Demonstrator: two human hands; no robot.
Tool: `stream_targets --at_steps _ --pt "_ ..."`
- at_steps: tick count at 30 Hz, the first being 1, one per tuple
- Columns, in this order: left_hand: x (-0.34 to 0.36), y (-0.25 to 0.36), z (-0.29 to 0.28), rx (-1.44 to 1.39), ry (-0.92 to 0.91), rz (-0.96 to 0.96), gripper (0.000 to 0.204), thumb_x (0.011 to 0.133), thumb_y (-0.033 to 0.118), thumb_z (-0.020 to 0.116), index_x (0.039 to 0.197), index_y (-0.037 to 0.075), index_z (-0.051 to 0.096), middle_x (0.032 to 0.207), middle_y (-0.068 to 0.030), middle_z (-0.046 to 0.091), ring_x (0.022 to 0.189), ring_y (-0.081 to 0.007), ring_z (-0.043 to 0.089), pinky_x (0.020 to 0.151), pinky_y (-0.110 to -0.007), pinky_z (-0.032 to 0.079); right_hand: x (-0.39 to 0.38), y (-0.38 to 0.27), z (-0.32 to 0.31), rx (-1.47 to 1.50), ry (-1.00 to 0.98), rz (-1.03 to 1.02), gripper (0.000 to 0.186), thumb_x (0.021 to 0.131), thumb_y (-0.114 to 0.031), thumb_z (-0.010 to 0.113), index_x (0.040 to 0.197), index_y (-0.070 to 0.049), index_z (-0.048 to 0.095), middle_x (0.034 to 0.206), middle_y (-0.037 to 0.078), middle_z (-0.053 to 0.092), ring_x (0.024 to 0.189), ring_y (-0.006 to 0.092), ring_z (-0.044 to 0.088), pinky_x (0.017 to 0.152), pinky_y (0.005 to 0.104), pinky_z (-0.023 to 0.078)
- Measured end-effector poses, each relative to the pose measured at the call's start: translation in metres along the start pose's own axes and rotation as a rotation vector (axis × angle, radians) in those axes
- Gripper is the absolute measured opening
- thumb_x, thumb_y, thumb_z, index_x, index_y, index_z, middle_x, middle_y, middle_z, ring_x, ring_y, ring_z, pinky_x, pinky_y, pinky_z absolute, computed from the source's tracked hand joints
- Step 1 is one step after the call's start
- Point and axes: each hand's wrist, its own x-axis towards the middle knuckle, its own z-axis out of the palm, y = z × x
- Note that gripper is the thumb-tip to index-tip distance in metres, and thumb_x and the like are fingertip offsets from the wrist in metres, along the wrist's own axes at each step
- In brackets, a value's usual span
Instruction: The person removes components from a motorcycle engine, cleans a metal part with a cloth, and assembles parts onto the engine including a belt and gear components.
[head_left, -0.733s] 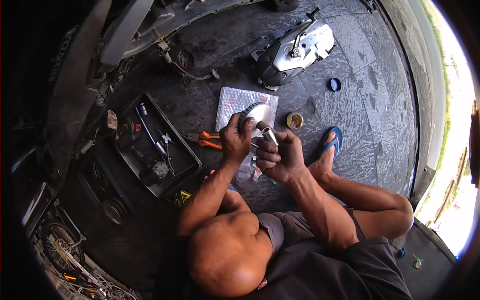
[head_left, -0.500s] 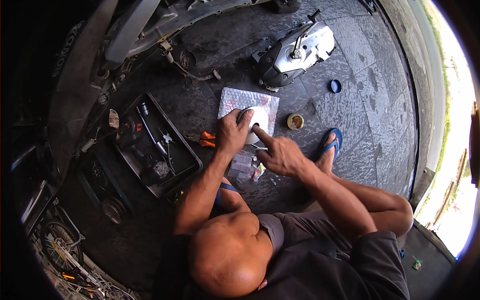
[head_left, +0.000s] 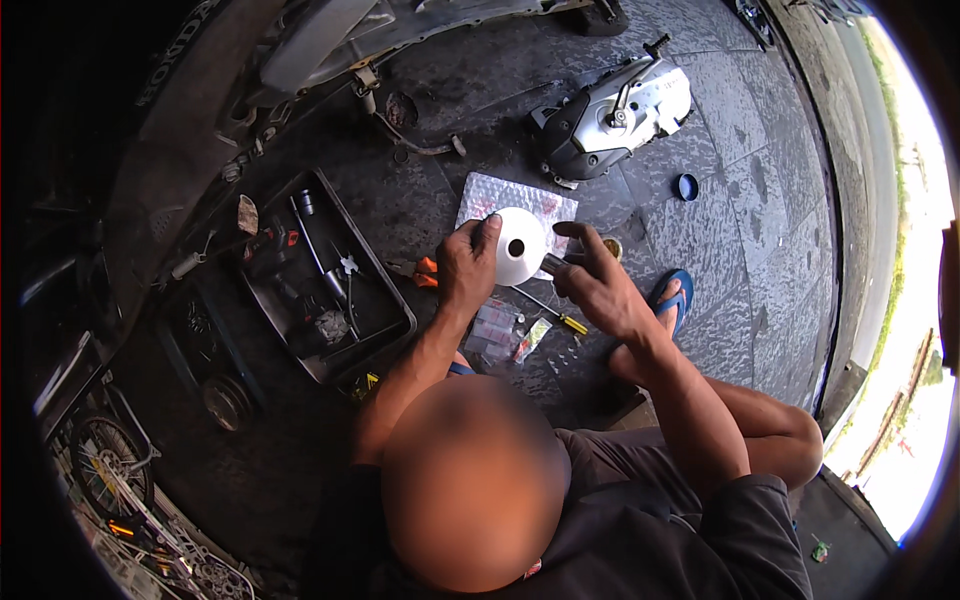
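Observation:
My left hand (head_left: 470, 265) grips a smooth, pale metal pulley disc (head_left: 520, 225) by its left edge, thumb on the face. A round hole sits in its middle. Just right of the disc, my right hand (head_left: 598, 280) pinches a short dark metal cylinder (head_left: 552, 263) between thumb and fingers, its index finger raised and bent. Beneath the disc lies a sheet of bubble wrap (head_left: 510, 188). A small round tub (head_left: 613, 248) is partly hidden behind my right hand. A yellow-handled screwdriver (head_left: 573, 325) rests on the floor below the hands.
A black tray of tools (head_left: 395, 325) stands at the left, with orange-handled pliers (head_left: 427, 272) beside it. Small plastic packets (head_left: 493, 330) lie near my feet. Farther off are a silver-and-black engine cover (head_left: 625, 115), a blue lid (head_left: 686, 187) and a motorcycle's underside (head_left: 330, 60).
My right index finger has left the disc's central hole, and that hand has moved right with a dark cylinder now showing. The disc has turned flatter toward view, uncovering the screwdriver.

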Motion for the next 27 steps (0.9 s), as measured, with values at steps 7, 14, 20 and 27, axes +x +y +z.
stream_targets --at_steps 7,14,20,27 --pt "-0.011 0.006 0.004 -0.083 -0.004 0.058 0.047 0.101 0.042 0.055 0.088 -0.002 0.065 0.069 -0.0109 0.064 0.064 -0.0161 0.059 0.060 -0.035 0.047 0.010 0.003 0.019 -0.391 -0.014 -0.199 0.079 0.099 -0.019 0.055 0.154 0.002 0.002 0.094 0.028 0.067 0.090 0.0425 0.066 0.084 0.0455 0.048" --pt "-0.020 0.016 0.001 -0.036 0.047 0.191 0.044 0.099 0.042 0.058 0.092 -0.001 0.064 0.068 -0.0141 0.064 0.063 -0.0255 0.066 0.058 -0.037 0.048 0.015 0.003 0.019 -0.451 0.013 -0.325 0.079 0.098 -0.016 0.052 0.150 0.011 -0.001 0.089 0.036 0.065 0.084 0.0511 0.065 0.078 0.0516 0.050" --pt "-0.027 0.023 0.001 0.002 0.093 0.216 0.039 0.098 0.039 0.059 0.096 0.000 0.063 0.074 -0.0175 0.067 0.072 -0.0361 0.070 0.059 -0.041 0.051 0.010 0.008 0.033 -0.661 0.086 -0.313 0.074 0.101 -0.017 0.050 0.153 0.007 0.004 0.093 0.033 0.066 0.081 0.0454 0.067 0.073 0.0475 0.050" --pt "-0.036 0.024 0.005 0.013 0.200 0.286 0.035 0.097 0.035 0.062 0.093 0.000 0.062 0.069 -0.0186 0.064 0.065 -0.0371 0.067 0.057 -0.041 0.049 0.009 0.009 0.048 -0.300 0.245 -0.182 0.063 0.104 -0.024 0.043 0.152 0.007 0.015 0.082 0.027 0.065 0.069 0.0389 0.066 0.067 0.0452 0.050"
